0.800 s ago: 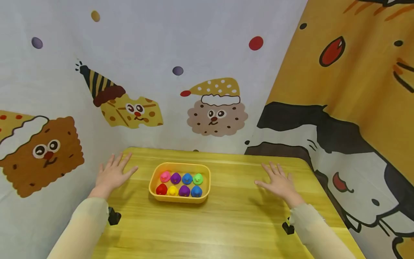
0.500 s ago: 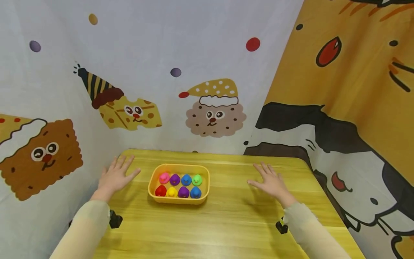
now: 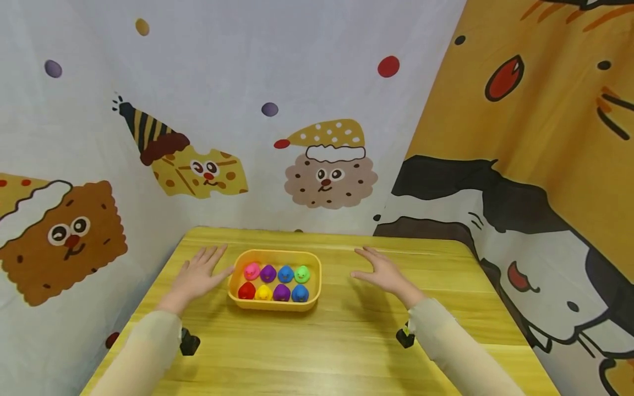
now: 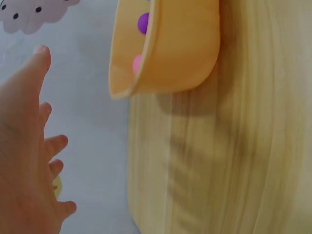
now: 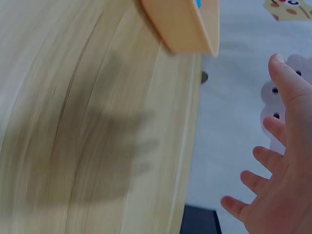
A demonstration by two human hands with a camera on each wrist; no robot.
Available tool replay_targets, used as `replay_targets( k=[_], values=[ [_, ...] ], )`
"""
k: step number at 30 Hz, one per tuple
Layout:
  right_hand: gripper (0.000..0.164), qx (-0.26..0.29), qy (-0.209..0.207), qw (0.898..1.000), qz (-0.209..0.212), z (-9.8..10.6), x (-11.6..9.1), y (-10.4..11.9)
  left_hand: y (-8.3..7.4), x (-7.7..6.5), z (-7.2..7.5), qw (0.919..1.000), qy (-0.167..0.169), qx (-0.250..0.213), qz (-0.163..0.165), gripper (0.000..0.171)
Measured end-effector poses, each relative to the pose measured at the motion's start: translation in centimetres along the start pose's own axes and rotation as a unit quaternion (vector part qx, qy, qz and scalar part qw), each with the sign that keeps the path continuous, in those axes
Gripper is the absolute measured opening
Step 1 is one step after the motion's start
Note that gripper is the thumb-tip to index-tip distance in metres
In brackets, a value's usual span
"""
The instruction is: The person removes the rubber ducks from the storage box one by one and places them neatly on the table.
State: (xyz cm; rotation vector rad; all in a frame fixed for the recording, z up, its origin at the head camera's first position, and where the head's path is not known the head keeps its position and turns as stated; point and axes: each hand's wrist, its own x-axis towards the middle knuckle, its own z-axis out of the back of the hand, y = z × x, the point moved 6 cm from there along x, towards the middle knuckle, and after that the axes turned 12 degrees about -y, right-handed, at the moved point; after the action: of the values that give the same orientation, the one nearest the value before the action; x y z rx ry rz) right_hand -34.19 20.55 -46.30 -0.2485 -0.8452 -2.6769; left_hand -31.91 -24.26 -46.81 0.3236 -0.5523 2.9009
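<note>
Eight colourful toy ducks (image 3: pixel 282 292) held in yellow tray (image 3: pixel 274 305), set on bench (image 3: pixel 297 352). Left hand (image 3: pixel 198 278) raised just beside tray, right hand (image 3: pixel 385 273) raised farther off opposite side; fingers of both held apart.

Smooth plstc tray (image 3: pixel 274 306), glossy wood tbl (image 3: pixel 302 352)

The tray (image 3: pixel 274 307) lies on the table (image 3: pixel 317 352). Inside the tray are eight toy ducks (image 3: pixel 282 292), in two rows, four behind four. The left hand (image 3: pixel 197 278) is just beside the tray, at its left. The right hand (image 3: pixel 387 275) is at its right, less near. Behind the tray, past the table, is the cloth (image 3: pixel 317 66).
</note>
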Motion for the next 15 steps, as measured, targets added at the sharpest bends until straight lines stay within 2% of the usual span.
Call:
replay_targets(
  k=[5,10,15],
  values=[
    [0.073,0.047,0.027,0.999,0.002,-1.8,1.3,1.7,-0.8,-0.2,-1.0,0.9999,0.003,-0.013,-0.004,0.086],
    [0.065,0.082,0.036,0.996,0.008,-3.2,2.1,3.1,-1.2,-0.3,-2.0,0.9996,0.005,-0.028,-0.007,0.086],
    [0.057,0.114,0.037,0.992,0.023,-4.0,2.7,4.3,-1.4,-0.2,-3.2,0.9991,0.019,-0.039,-0.004,0.095]
  ],
)
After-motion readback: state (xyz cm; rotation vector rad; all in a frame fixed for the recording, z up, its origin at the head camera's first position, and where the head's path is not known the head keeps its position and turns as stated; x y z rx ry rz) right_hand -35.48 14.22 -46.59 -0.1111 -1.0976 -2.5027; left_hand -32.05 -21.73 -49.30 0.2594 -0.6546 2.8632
